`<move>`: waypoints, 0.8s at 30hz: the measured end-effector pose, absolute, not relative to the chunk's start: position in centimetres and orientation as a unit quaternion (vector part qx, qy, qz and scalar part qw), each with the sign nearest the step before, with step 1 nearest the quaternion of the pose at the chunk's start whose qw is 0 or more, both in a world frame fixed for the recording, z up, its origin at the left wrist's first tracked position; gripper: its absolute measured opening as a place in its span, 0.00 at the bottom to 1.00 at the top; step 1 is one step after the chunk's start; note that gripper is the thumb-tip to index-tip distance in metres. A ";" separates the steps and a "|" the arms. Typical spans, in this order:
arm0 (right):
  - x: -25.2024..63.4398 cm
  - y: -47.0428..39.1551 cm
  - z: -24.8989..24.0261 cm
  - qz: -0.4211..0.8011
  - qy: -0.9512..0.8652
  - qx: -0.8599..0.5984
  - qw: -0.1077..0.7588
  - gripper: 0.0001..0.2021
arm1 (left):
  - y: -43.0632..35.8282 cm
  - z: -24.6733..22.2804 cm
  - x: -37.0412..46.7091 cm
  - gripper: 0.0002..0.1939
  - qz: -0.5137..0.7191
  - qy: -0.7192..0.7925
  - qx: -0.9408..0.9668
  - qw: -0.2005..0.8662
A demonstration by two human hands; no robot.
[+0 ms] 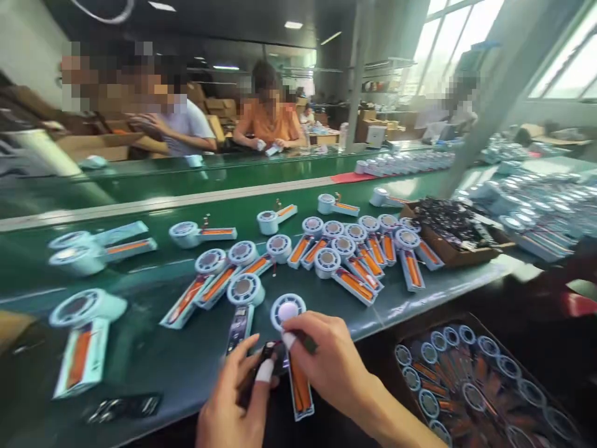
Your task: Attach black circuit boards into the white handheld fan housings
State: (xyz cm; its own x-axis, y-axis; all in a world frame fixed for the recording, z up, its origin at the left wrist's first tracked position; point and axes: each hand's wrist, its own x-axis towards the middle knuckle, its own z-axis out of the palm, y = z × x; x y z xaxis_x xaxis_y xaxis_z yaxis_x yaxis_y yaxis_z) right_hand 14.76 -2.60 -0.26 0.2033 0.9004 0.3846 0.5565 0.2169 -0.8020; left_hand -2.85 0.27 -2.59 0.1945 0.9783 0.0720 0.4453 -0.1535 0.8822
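Note:
A light-blue handheld fan body point(301, 392) with a round head and an orange strip in its open handle is in front of me at the table edge. My right hand point(326, 348) is closed over the joint of its head and handle, thumb and fingers pinching there; their tips partly hide what they grip. Beside the handle, my left hand point(242, 386) is closed around a small black circuit board point(268, 351), mostly covered by the fingers. White covers sit on both thumbs. Just beyond lies another fan body point(245, 289) with a dark board in its handle.
Several similar fan bodies point(354, 280) lie across the green table point(186, 348). A carton of black parts point(452, 230) stands right, and a crate of fan bodies point(471, 398) sits below. A loose black board point(125, 407) lies left. Co-workers point(270, 121) sit across the line.

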 end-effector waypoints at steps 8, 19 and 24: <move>14.6 -2.9 0.5 0.188 -0.665 -0.573 0.441 0.11 | -1.4 -0.8 -0.9 0.15 0.398 0.529 0.593 0.457; 13.5 -3.2 1.1 0.065 -0.717 -0.610 0.330 0.11 | -1.6 -2.9 -1.8 0.14 0.417 0.478 0.734 0.245; 14.8 -2.6 1.3 0.148 -0.717 -0.579 0.358 0.13 | -0.7 -1.5 -2.4 0.14 0.403 0.450 0.746 0.282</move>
